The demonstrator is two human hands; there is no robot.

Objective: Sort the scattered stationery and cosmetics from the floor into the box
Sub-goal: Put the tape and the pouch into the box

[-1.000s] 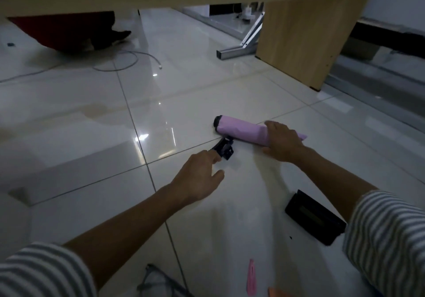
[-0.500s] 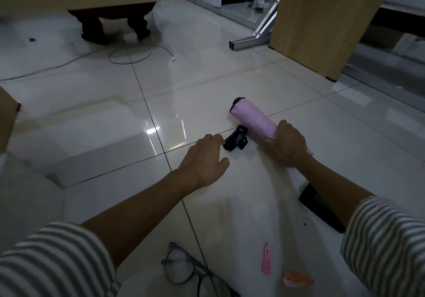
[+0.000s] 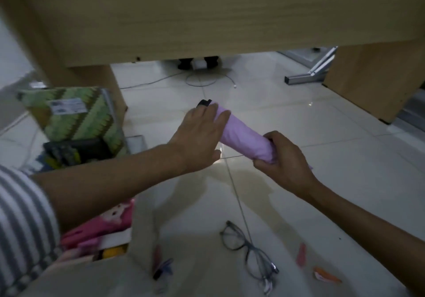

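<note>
Head view: right hand (image 3: pixel 285 158) is gripping the near end of the lilac umbrella (image 3: pixel 243 135), fingers curled round it; left hand (image 3: pixel 200 133) is lying flat-fingered over the far end by the black cap (image 3: pixel 203 102) (not wrapping it). Long axis is running upper-left to lower-right, looking held clear of the tiles (image 3: pixel 299 112). The box (image 3: pixel 135 246) w/ pink stuff (image 3: pixel 103 225) is sitting lower-left, so left hand's nearer; carry's probably heading left & back.

Desk (image 3: pixel 207 16): light wood panel across the far top, with side panels at left and right.
Floor (image 3: pixel 333 170): glossy pale tiles with thin grout lines.
Cable (image 3: pixel 208 84): thin and white, looped on the floor, far centre.
Metal frame (image 3: pixel 305 79): grey square tube, far right.
Shoes (image 3: pixel 185 63): dark, beyond the desk.
</note>
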